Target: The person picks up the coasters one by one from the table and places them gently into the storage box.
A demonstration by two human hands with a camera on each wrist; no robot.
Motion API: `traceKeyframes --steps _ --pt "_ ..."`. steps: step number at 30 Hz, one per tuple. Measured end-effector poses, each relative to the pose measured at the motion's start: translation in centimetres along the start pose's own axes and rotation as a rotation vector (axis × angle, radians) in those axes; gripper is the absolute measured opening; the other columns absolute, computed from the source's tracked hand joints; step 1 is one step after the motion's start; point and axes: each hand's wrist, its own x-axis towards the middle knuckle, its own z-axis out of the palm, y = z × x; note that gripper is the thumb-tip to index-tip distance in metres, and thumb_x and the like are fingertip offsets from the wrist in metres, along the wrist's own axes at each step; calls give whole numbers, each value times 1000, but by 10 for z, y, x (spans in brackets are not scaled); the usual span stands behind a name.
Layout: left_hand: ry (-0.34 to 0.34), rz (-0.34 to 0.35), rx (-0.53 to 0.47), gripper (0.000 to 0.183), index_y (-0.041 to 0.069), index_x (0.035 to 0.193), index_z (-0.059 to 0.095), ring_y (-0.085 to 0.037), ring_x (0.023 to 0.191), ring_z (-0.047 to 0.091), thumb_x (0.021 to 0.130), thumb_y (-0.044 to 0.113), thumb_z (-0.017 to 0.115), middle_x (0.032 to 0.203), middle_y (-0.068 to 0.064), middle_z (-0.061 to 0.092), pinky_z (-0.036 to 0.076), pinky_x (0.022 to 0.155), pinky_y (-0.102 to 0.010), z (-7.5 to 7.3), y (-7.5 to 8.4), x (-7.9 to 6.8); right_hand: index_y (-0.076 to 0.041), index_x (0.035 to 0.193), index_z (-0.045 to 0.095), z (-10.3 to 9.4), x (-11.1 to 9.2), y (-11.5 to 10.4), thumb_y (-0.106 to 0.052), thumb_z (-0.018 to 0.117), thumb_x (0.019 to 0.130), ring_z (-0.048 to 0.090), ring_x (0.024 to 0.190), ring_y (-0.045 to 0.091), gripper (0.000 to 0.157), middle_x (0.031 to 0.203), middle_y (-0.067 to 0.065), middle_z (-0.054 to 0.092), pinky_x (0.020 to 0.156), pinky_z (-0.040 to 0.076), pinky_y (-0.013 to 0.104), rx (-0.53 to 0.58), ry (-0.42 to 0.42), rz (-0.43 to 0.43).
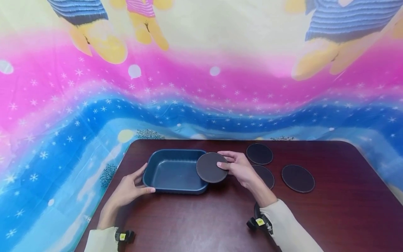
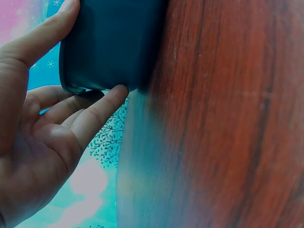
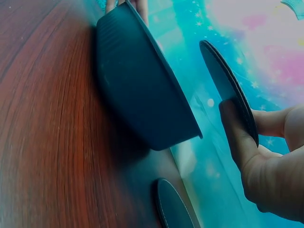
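Observation:
A dark blue rectangular plastic bin (image 1: 176, 171) with rounded corners stands on the table. My left hand (image 1: 130, 187) holds its left end, the thumb at the front corner and the fingers against the left side. Between thumb and fingers, my right hand (image 1: 240, 168) pinches a round dark brown coaster (image 1: 209, 168) with a stitched edge. The coaster is raised above the bin's right end and overlaps it in the head view. The right wrist view has this held coaster (image 3: 228, 85) tilted and apart from the bin (image 3: 137, 80).
Several more round coasters lie flat on the brown wooden table (image 1: 189, 220), right of the bin: one at the back (image 1: 259, 154), one partly behind my right wrist (image 1: 264, 176) and one farther right (image 1: 298, 178). A colourful printed cloth (image 1: 195, 80) hangs behind the table.

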Motion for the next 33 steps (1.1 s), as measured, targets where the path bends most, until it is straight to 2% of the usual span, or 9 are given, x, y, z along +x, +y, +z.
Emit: traceKeyframes --steps 11,33 --pt "-6 -22 -22 108 13 172 25 -40 124 73 89 34 90 161 -29 50 66 91 -36 0 0 0 1 151 59 16 10 3 3 73 98 79 94 14 55 140 26 69 82 66 31 35 -16 18" --pt "1 6 -1 108 14 172 25 -39 123 74 88 36 91 160 -28 51 66 92 -37 0 0 -1 -2 146 64 44 24 1 5 73 97 78 93 14 50 134 23 73 79 66 29 24 -1 24"
